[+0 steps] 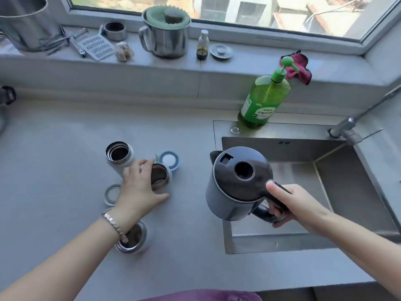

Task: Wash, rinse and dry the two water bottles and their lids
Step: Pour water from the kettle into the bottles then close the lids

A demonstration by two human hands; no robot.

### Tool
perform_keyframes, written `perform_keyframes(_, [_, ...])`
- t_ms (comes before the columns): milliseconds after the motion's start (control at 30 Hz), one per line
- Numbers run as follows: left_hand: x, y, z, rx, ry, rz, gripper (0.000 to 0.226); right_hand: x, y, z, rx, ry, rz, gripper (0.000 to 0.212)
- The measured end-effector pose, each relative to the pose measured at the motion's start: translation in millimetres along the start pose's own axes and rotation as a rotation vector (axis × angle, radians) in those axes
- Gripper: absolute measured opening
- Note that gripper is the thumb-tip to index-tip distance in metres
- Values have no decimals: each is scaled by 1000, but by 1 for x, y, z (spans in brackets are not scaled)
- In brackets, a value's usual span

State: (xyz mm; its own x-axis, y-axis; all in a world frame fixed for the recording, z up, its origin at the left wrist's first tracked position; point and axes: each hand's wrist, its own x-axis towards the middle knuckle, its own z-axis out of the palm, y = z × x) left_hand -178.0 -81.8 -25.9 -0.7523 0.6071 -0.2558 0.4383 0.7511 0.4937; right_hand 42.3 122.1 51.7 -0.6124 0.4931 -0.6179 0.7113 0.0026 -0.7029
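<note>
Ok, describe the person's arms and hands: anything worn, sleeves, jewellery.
Both forearms are bare to the frame edge, no sleeves and no gloves. The left hand has a link bracelet of pale metal at the wrist. The right hand shows nothing on its wrist, and no rings are visible on either.

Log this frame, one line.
left hand: grips open steel bottle on grey counter | right hand: holds dark grey kettle by handle, near steel sink
</note>
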Motion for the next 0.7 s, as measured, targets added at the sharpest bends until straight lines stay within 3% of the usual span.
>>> perform_keyframes(367, [14,-13,1,-325,-13,-39,65,37,-27,3,-255,-84,-1,55])
perform_keyframes(700, [15,-3,5,-346,-46,35,57,50,-46,-4,-382,-152,7,59])
